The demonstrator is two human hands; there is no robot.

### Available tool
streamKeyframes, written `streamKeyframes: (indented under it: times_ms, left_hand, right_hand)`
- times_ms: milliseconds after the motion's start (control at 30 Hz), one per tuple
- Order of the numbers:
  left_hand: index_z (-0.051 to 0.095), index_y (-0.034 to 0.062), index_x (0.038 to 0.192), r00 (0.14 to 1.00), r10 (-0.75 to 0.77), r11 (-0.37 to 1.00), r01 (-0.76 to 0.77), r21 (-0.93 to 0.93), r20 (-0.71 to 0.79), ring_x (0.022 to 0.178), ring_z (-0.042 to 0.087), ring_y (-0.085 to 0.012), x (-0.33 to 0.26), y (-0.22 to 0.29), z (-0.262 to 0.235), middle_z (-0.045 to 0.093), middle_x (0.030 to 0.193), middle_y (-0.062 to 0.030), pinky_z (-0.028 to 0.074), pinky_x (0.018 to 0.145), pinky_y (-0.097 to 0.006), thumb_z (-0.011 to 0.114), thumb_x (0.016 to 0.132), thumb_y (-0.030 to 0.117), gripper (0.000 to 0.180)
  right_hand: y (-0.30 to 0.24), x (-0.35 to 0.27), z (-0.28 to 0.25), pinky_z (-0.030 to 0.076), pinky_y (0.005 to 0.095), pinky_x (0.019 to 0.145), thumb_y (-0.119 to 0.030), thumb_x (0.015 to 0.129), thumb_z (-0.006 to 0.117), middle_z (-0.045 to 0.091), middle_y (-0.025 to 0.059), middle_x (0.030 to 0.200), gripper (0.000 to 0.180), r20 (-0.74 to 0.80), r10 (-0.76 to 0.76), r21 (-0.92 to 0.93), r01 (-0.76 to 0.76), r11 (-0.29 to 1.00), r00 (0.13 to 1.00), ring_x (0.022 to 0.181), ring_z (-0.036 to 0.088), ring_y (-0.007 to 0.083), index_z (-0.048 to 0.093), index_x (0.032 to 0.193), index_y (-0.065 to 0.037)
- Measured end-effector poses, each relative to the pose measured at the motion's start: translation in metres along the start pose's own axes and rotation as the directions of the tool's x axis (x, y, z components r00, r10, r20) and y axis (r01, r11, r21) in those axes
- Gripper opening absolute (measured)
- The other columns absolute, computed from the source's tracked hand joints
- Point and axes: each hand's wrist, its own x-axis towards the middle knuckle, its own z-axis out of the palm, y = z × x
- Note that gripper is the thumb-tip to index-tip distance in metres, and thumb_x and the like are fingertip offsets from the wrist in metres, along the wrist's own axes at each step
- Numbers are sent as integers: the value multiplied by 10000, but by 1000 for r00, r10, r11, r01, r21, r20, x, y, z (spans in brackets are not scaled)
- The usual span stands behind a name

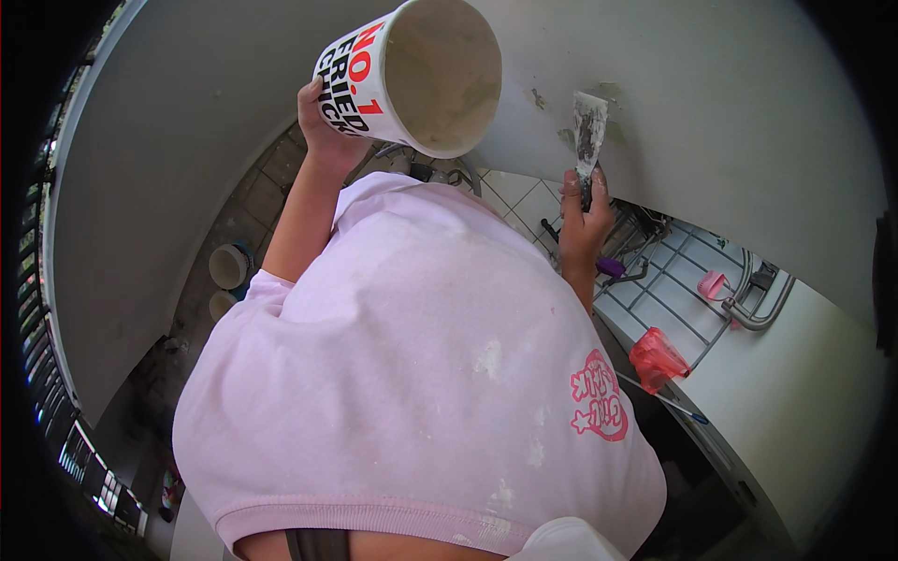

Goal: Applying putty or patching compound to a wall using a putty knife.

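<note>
My left hand [329, 138] grips the side of a white paper tub [363, 86] with red and black lettering. The tub tilts so its wide mouth shows, and its inside is smeared with a pale beige coating. In my right hand [586, 213] is a putty knife [590, 129], held by its dark handle with the blade pointing up and caked in white filler. The blade is at the grey-white wall [692, 103], beside scuffed patches [566, 138]; whether it touches the wall I cannot tell.
Below the wall at right is a metal wire rack [645, 285] with a red plastic bag [659, 359] and a small pink item [712, 284]. Two tubs [227, 266] stand on the tiled floor at left. A barred opening [34, 280] runs along the far left.
</note>
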Motion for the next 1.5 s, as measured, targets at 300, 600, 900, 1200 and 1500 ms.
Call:
streamKeyframes:
  times_ms: [300, 600, 900, 1200, 1500]
  left_hand:
    - [639, 129, 1282, 998, -61, 998, 61, -13, 21, 1077, 691, -247, 9, 1, -4, 714, 1207, -65, 569, 911, -426, 585, 842, 489, 571]
    - [629, 129, 1293, 998, -43, 998, 45, 42, -38, 1073, 691, -248, 12, -6, -4, 708, 1218, -66, 565, 919, -431, 587, 836, 497, 588]
    - [610, 107, 1308, 998, -3, 1000, 2, 23, 55, 1093, 686, -252, 10, -7, 3, 698, 1228, -79, 583, 911, -432, 601, 850, 468, 583]
    - [570, 99, 1347, 1000, 10, 993, -10, 114, -2, 1098, 683, -256, 8, -9, 9, 676, 1260, -95, 585, 913, -436, 584, 856, 459, 609]
    - [509, 133, 1423, 989, -48, 997, 38, 69, 140, 1315, 532, -308, 14, -5, -12, 542, 1425, -108, 503, 1043, -510, 473, 916, 529, 644]
  right_hand:
    - [-25, 19, -6, 454, 287, 576, -312, 1019, 619, 631, 78, 714, 418, -108, 286, -38, -291, 956, 952, 605, 516, 118, 640, 1243, 41]
    - [-27, 18, -12, 485, 310, 618, -335, 1007, 632, 677, 125, 768, 461, -62, 251, -162, -257, 953, 966, 620, 559, 149, 635, 1251, 56]
    - [-37, 6, -18, 535, 361, 693, -336, 1009, 621, 715, 219, 865, 461, -126, 352, -251, -373, 893, 928, 727, 690, 267, 633, 1256, 53]
    - [-36, 15, -2, 560, 363, 775, -346, 994, 631, 724, 254, 993, 449, -42, 149, -278, -155, 948, 988, 866, 741, 326, 667, 1207, 48]
    - [-28, 2, -21, 539, 349, 704, -345, 989, 636, 724, 225, 896, 457, -124, 276, -260, -300, 918, 953, 749, 718, 293, 651, 1238, 39]
